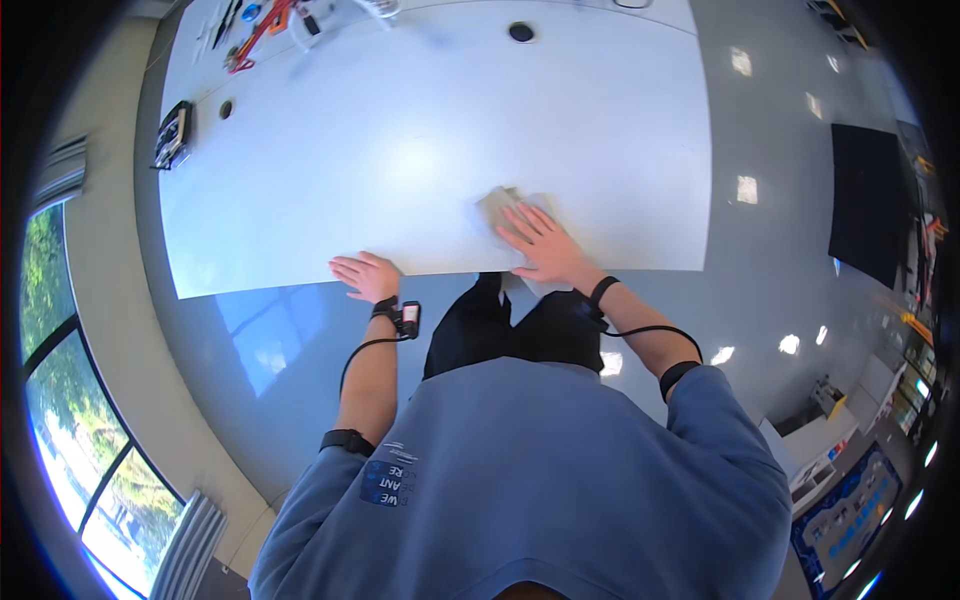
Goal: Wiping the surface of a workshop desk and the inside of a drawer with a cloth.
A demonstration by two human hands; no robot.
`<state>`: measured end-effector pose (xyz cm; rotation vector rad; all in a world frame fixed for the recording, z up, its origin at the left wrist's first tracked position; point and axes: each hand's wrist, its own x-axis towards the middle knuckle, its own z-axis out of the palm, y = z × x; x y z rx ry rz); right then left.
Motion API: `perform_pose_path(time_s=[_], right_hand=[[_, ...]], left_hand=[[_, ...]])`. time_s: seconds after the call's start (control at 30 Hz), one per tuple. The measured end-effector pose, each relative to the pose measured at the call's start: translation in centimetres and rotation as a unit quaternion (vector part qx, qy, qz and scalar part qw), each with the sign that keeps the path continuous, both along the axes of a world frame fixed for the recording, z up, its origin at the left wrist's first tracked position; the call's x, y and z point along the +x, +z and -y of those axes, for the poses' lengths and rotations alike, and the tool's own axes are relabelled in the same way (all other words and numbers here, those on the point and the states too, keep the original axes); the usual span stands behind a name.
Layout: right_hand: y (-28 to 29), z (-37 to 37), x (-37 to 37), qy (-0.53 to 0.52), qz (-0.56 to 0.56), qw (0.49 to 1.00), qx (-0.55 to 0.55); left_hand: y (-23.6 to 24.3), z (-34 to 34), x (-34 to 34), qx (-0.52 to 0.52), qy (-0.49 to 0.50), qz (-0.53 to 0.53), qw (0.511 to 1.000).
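My right hand lies on a beige cloth at the front edge of the white table, right of the middle. Its fingers are stretched out and spread flat over the cloth, pressing it to the tabletop. A paler part of the cloth shows under the palm and seems to hang past the edge. To the left, my left hand rests on the same front edge, palm down. Its fingers are extended, pointing left, with nothing in them.
Tools and red cables lie at the table's far left corner. A black case-like object sits at the left edge. Two round cable holes, one being the far hole, pierce the top. Cables run along both my forearms.
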<state>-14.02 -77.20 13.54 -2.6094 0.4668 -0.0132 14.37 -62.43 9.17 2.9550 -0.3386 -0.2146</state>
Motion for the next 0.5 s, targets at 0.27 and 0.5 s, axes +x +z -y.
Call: perform_pose_path(time_s=[0.27,0.5], right_hand=[[-2.5,3.6,-19.2,-0.057,-0.087,0.99,-0.098],[-1.9,4.1,-21.1,-0.224,-0.028,0.97,-0.091]], left_hand=[[-3.3,-3.6,4.8,0.044,-0.033,-0.016,0.998],[-1.4,-2.0,-2.6,0.074,-0.101,-0.006,0.992]])
